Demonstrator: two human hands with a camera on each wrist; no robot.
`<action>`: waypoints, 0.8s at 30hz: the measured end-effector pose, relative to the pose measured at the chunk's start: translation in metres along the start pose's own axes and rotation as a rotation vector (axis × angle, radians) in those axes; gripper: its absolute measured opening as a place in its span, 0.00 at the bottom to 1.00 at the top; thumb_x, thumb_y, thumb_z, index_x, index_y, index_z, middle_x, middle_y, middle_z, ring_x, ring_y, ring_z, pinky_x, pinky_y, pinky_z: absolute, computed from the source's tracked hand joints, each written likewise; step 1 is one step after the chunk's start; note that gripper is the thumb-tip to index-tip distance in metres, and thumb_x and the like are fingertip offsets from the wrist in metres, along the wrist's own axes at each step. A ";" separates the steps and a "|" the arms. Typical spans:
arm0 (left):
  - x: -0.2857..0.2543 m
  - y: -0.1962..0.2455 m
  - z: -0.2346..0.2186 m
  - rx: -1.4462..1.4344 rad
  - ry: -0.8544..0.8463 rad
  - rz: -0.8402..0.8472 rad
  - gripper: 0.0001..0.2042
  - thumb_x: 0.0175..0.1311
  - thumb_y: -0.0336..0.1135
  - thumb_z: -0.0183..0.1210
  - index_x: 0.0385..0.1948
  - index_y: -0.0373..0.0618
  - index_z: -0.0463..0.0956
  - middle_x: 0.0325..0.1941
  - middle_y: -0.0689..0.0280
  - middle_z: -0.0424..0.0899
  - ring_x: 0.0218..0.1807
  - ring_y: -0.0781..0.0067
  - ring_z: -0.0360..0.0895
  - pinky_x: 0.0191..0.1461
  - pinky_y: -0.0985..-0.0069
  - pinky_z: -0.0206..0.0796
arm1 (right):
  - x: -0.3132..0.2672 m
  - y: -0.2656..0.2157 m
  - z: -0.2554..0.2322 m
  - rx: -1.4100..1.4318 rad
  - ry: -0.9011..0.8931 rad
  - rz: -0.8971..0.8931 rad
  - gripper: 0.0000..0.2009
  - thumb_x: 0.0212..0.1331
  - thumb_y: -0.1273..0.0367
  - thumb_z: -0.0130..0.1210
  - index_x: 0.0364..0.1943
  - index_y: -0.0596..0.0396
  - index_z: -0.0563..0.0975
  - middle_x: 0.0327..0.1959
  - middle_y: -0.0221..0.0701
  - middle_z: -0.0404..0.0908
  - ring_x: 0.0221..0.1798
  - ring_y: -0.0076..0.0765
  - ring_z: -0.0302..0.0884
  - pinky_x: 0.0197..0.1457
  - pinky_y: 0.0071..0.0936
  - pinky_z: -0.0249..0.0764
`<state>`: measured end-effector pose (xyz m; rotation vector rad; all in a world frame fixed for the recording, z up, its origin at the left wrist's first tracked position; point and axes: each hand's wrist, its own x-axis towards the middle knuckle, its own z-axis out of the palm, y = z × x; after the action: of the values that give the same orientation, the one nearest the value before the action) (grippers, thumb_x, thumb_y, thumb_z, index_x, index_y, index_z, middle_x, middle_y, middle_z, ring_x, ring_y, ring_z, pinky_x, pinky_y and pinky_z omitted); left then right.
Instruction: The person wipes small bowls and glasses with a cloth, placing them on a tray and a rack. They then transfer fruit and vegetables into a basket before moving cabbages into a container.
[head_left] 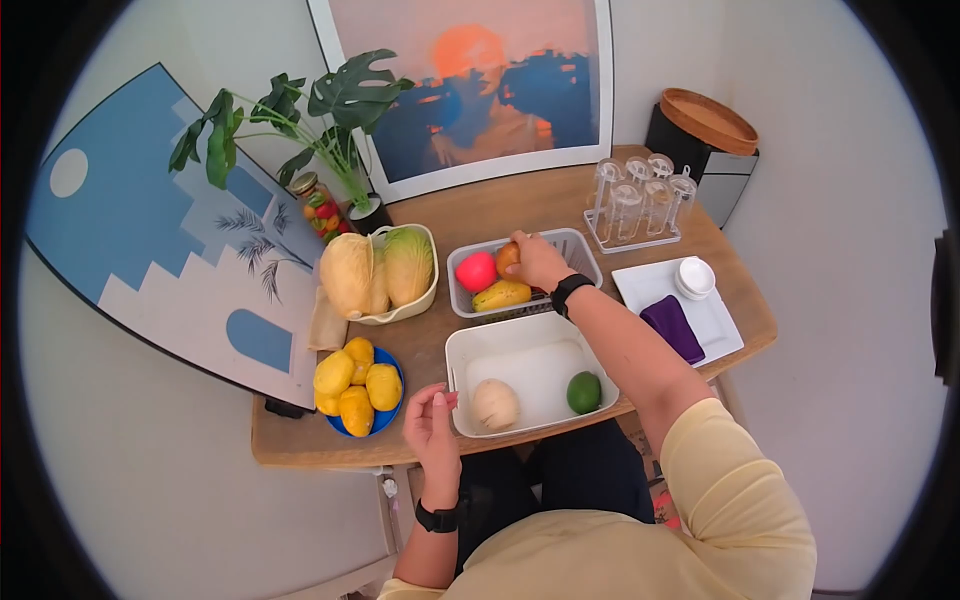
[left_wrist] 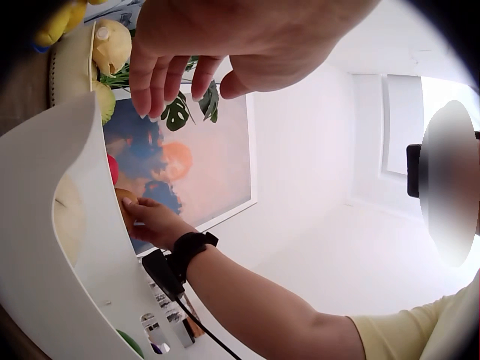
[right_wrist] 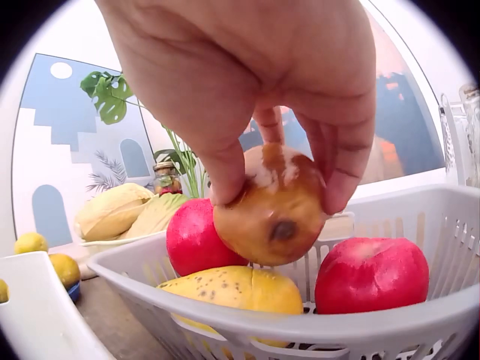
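Observation:
My right hand (head_left: 538, 262) grips a round yellow-brown fruit (right_wrist: 274, 214) from above, fingers and thumb around its sides. The fruit is over the grey slatted basket (head_left: 590, 255), its dark-spotted end showing in the right wrist view. In that basket lie a speckled yellow fruit (right_wrist: 232, 290) and two pinkish-red round fruits (right_wrist: 373, 275). My left hand (head_left: 432, 432) hangs loosely bent beside the left rim of the white basin (head_left: 535, 360), holding nothing. Inside the basin are a pale beige round item (head_left: 495, 404) and a green oval fruit (head_left: 584, 393).
Left of the basket, a cream container (head_left: 433, 290) bears large pale produce. A blue plate (head_left: 398, 400) holds several yellow fruits. At right are a white square tray (head_left: 725, 330) with a purple cloth (head_left: 673, 328) and a rack of glasses (head_left: 640, 205). A potted plant (head_left: 370, 212) stands behind.

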<state>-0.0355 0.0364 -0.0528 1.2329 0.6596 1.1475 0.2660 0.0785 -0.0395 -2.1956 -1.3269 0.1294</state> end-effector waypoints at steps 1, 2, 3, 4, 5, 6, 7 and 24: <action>0.000 -0.001 0.000 0.010 0.003 0.004 0.06 0.64 0.30 0.49 0.38 0.38 0.71 0.38 0.64 0.76 0.37 0.77 0.75 0.44 0.79 0.68 | 0.002 0.000 0.003 -0.025 0.007 0.020 0.26 0.44 0.63 0.63 0.48 0.54 0.67 0.42 0.49 0.72 0.46 0.54 0.71 0.49 0.38 0.69; 0.000 -0.001 0.000 0.019 0.004 0.008 0.07 0.64 0.32 0.49 0.37 0.38 0.72 0.36 0.64 0.76 0.36 0.77 0.75 0.42 0.79 0.69 | 0.003 0.000 0.005 -0.051 0.016 0.041 0.26 0.45 0.62 0.61 0.49 0.55 0.67 0.41 0.50 0.72 0.46 0.53 0.71 0.49 0.37 0.69; 0.000 -0.002 -0.001 0.018 0.008 0.004 0.07 0.64 0.32 0.49 0.37 0.38 0.72 0.36 0.64 0.76 0.36 0.77 0.75 0.42 0.79 0.69 | 0.000 -0.001 0.006 -0.053 0.010 0.040 0.26 0.45 0.62 0.61 0.49 0.55 0.67 0.41 0.50 0.72 0.46 0.53 0.71 0.49 0.37 0.69; 0.000 -0.004 -0.003 0.000 -0.004 -0.008 0.06 0.64 0.30 0.49 0.38 0.38 0.71 0.38 0.64 0.76 0.37 0.77 0.75 0.43 0.79 0.69 | -0.002 -0.001 0.006 -0.110 0.040 0.052 0.24 0.46 0.61 0.60 0.46 0.57 0.68 0.42 0.49 0.72 0.46 0.53 0.72 0.49 0.38 0.69; 0.001 -0.004 -0.003 -0.018 -0.019 -0.019 0.06 0.63 0.28 0.49 0.38 0.37 0.71 0.39 0.63 0.75 0.38 0.77 0.75 0.44 0.80 0.68 | -0.007 -0.008 0.001 -0.167 0.072 0.065 0.22 0.47 0.60 0.59 0.43 0.59 0.70 0.43 0.48 0.72 0.46 0.53 0.72 0.48 0.38 0.70; 0.002 -0.004 -0.003 -0.022 -0.023 -0.020 0.06 0.63 0.28 0.49 0.38 0.37 0.71 0.39 0.63 0.75 0.38 0.77 0.75 0.44 0.80 0.68 | -0.015 -0.016 -0.003 -0.170 0.075 0.068 0.22 0.47 0.60 0.59 0.43 0.59 0.70 0.43 0.48 0.72 0.46 0.53 0.72 0.48 0.38 0.70; 0.002 -0.004 -0.002 -0.028 -0.007 -0.019 0.06 0.63 0.28 0.49 0.38 0.37 0.71 0.40 0.63 0.75 0.38 0.77 0.74 0.44 0.80 0.68 | -0.026 -0.026 -0.003 -0.180 0.162 -0.071 0.20 0.47 0.59 0.58 0.40 0.60 0.71 0.43 0.48 0.72 0.45 0.51 0.73 0.46 0.38 0.71; -0.001 -0.005 0.023 0.128 0.047 0.074 0.13 0.67 0.40 0.44 0.45 0.41 0.68 0.45 0.63 0.73 0.44 0.75 0.72 0.46 0.77 0.66 | -0.156 -0.093 -0.032 0.241 -0.376 -0.248 0.31 0.39 0.59 0.64 0.50 0.56 0.67 0.49 0.49 0.66 0.48 0.51 0.70 0.51 0.35 0.68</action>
<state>-0.0140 0.0275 -0.0514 1.3511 0.7373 1.2143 0.1257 -0.0329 0.0037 -1.8452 -1.6763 0.5987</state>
